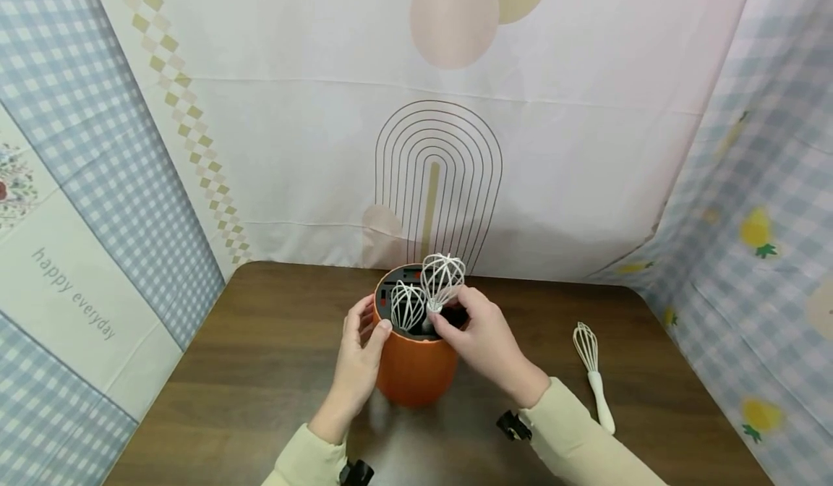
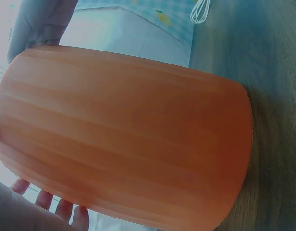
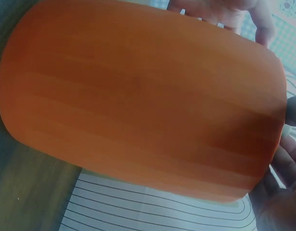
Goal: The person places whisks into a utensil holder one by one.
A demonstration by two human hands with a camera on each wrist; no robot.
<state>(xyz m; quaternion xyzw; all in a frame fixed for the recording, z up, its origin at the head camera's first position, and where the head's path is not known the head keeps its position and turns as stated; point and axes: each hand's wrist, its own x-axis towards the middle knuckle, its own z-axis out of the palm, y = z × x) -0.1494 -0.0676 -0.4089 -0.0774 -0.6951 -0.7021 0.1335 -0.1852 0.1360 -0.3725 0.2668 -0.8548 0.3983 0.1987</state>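
Observation:
An orange utensil holder (image 1: 416, 374) with a black slotted top stands upright on the table. My left hand (image 1: 358, 356) grips its left side, the thumb over the rim and the fingers along the wall. In my right hand (image 1: 484, 330), thumb and fingers pinch a white whisk (image 1: 434, 305) just below its wires. That whisk points wires up over the opening, its lower handle hidden in the holder. Another white whisk (image 1: 407, 307) stands in the holder to its left, wires up. Both wrist views are mostly filled by the holder's orange wall (image 2: 129, 125).
A third, slimmer white whisk (image 1: 596, 381) lies on the wooden table (image 1: 260, 370) to the right, beside my right forearm. A pale patterned cloth (image 1: 312, 160) hangs behind the table. Blue checked cloths hang at both sides.

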